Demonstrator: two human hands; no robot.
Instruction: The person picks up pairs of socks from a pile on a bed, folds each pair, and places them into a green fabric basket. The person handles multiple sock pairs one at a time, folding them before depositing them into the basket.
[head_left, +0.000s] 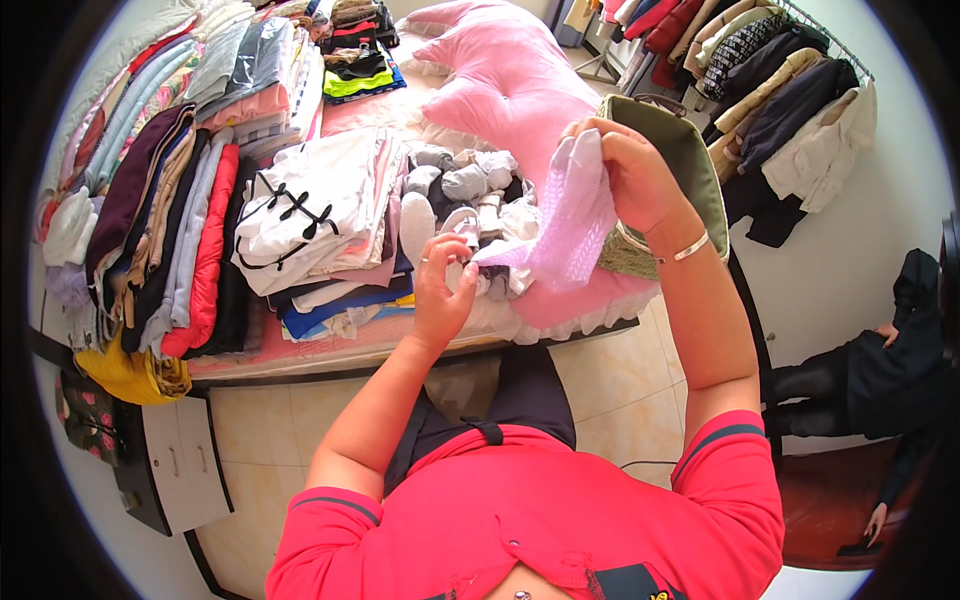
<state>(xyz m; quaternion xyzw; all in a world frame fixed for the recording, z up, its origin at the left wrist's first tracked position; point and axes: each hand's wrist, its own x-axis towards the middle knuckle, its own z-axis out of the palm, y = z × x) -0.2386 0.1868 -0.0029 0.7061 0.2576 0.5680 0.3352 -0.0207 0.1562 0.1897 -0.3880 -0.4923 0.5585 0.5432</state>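
Note:
A lilac knitted sock (570, 225), or a pair held together, is stretched between my two hands above the bed. My right hand (637, 169) grips its upper end, raised in front of an olive fabric-lined basket (667, 142). Lower and to the left, my left hand (442, 292) pinches the tip of its other end between thumb and finger. Right behind the sock lies a loose heap of grey, white and black socks (465, 180), some of them rolled up. A pale grey sock (417, 225) stands out near my left fingertips.
Folded white garments (315, 202) are stacked left of the socks, with upright folded clothes (202, 255) farther left. A pink star-shaped cushion (510, 82) lies behind. A clothes rack (825, 37) stands at upper right. A person in dark clothes (892, 375) is at the right edge.

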